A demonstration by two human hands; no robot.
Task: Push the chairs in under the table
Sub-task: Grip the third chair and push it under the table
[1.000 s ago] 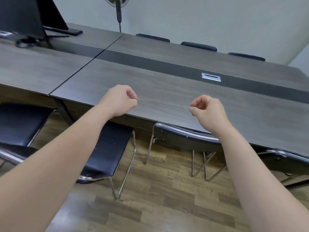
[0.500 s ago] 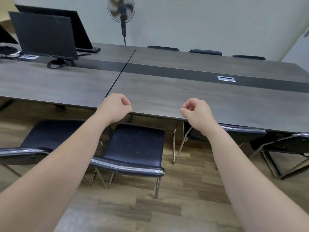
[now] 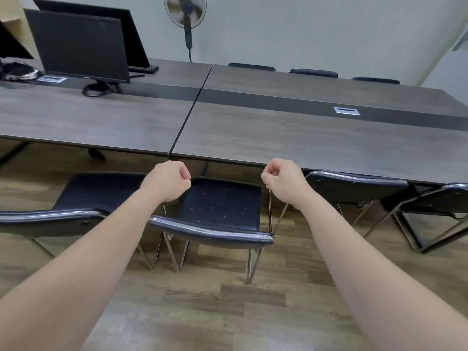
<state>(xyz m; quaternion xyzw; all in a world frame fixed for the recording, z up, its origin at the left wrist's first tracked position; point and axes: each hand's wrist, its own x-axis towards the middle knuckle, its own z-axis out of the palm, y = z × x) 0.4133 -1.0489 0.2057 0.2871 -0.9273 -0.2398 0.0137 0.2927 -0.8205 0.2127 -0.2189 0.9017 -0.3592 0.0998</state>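
A long grey wood table (image 3: 291, 138) runs across the view. In front of me a black chair (image 3: 220, 206) with a chrome frame stands pulled out, its seat clear of the table edge and its backrest nearest me. A second pulled-out chair (image 3: 83, 196) stands to its left. On the right, one chair (image 3: 354, 184) sits tucked in and another chair (image 3: 440, 198) is partly tucked at an angle. My left hand (image 3: 168, 182) and my right hand (image 3: 283, 181) hover as loose fists above the middle chair's seat, holding nothing.
Two black monitors (image 3: 78, 46) and a keyboard (image 3: 143, 69) stand at the table's far left. A standing fan (image 3: 186, 13) is by the back wall. Three chair backs (image 3: 312, 72) show behind the far edge. The floor is wood plank.
My view has swung left and back, bringing the pulled-out middle chair to the centre. Both fists have come off the tabletop and now hang over its seat.
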